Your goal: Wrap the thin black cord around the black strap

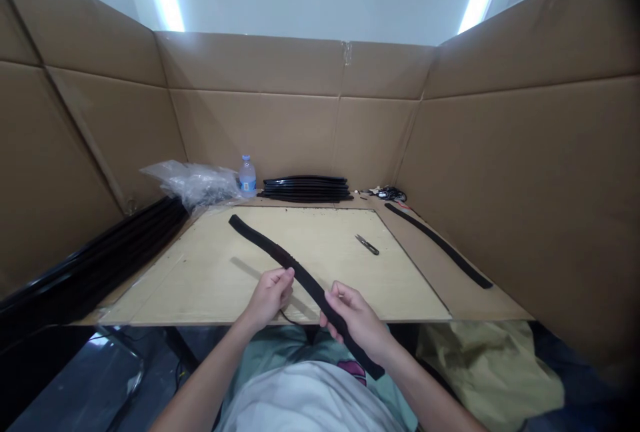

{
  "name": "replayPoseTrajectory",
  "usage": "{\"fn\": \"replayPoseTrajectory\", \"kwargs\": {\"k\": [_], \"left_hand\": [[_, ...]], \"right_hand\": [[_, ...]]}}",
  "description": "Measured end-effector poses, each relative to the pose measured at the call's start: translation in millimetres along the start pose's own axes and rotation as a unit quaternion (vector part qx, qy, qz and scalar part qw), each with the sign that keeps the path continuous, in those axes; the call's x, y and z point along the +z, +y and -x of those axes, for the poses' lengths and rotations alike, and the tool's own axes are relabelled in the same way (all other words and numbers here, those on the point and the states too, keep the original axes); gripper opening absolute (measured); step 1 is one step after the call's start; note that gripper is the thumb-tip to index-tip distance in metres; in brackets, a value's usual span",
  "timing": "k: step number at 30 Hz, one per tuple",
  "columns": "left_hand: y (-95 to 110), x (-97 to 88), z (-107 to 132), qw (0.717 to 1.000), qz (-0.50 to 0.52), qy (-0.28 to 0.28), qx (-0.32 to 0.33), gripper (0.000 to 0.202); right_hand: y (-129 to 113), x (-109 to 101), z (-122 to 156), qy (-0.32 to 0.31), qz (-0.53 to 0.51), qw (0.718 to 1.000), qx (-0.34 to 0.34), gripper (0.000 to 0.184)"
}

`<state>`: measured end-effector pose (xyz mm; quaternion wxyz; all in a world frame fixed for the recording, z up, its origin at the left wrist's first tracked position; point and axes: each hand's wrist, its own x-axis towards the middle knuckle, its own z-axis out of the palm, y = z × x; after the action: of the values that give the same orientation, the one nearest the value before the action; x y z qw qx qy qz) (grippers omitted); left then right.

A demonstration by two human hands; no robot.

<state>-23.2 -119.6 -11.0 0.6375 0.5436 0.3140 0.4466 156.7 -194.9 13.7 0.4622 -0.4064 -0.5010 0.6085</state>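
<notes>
"At the near edge of the wooden board [325, 245], what are your hands on?"

"Both are on the long black strip [260, 240]. My left hand [270, 295] pinches its edge between thumb and fingertips, just where it nears the board's front edge. My right hand [353, 322] is closed around it a little further along, with the fingers curled over the top."

"And where does the strip lie?"

"It runs on a slant. Its far end rests on the board towards the back left. It crosses the wood to my hands, passes over the front edge, and its near end hangs over my lap beyond my right wrist."

"Is anything else within reach?"

"A small pair of snips [367, 244] lies on the board to the right, well apart from both hands. Past the board's right edge, a second strip [440, 245] lies flat by the cardboard wall [525, 172]."

"What's at the back?"

"A flat stack of black strips [306, 189] sits against the wall. A water bottle [247, 175] stands just to its left, and a crumpled clear plastic bag [195, 182] is beside the bottle. More long black lengths [100, 259] lean along the left side. At the back right corner there is a small tangle of something that I cannot make out."
</notes>
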Motion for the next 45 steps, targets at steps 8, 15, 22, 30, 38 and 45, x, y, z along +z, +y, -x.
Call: {"fn": "replayPoseTrajectory", "kwargs": {"k": [8, 15, 22, 30, 38, 45], "left_hand": [[-10.4, -7.1, -2.0, 1.000, 0.004, -0.025, 0.005, 0.046], [-5.0, -4.0, 2.0, 0.998, -0.051, -0.019, 0.020, 0.044], [-1.0, -3.0, 0.9, 0.993, -0.111, 0.018, 0.035, 0.043], [-9.7, -5.8, -3.6, 0.992, -0.119, 0.022, 0.040, 0.041], [-7.0, -3.8, -0.8, 0.993, -0.114, 0.024, 0.026, 0.047], [-4.3, -3.7, -0.3, 0.990, -0.138, 0.027, 0.030, 0.048]], "right_hand": [[8.0, -4.1, -0.7, -0.051, -0.015, 0.998, 0.015, 0.038], [5.4, -3.8, 1.3, -0.089, 0.009, 0.995, 0.039, 0.041], [3.1, 4.5, 3.1, -0.028, 0.022, 0.999, 0.001, 0.035], [4.8, 9.9, 3.8, 0.010, -0.096, 0.994, 0.051, 0.032], [14.2, 14.1, 2.5, 0.023, -0.087, 0.995, 0.039, 0.034], [7.0, 14.2, 1.5, 0.011, -0.093, 0.996, -0.014, 0.033]]}}
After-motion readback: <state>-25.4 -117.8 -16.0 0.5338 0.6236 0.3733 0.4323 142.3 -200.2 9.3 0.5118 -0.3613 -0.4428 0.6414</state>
